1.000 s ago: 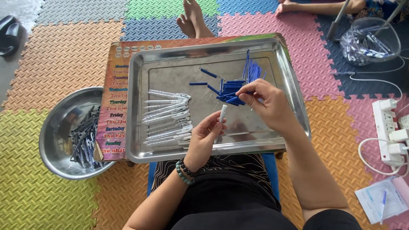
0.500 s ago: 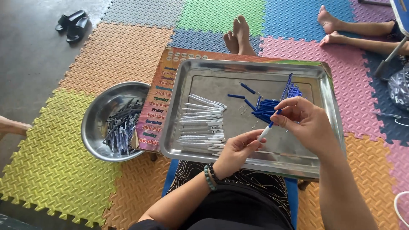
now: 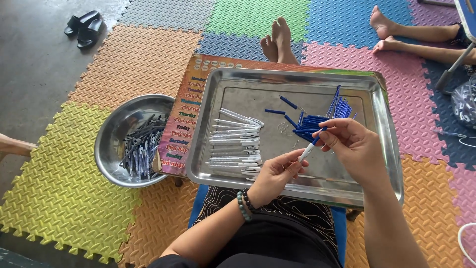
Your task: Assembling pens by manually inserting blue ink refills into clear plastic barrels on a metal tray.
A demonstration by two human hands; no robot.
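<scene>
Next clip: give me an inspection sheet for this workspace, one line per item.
Surface: steel tray on a small printed table, over coloured foam mats.
Job's things: white pen barrel held by both hands; white barrels in rows; blue parts piled.
Clutter: steel bowl of dark pen pieces; black sandals.
Hands: left hand and right hand both pinch the pen.
Cables: white cable at the lower right edge.
Surroundings: other people's bare feet; clear plastic bag.
</scene>
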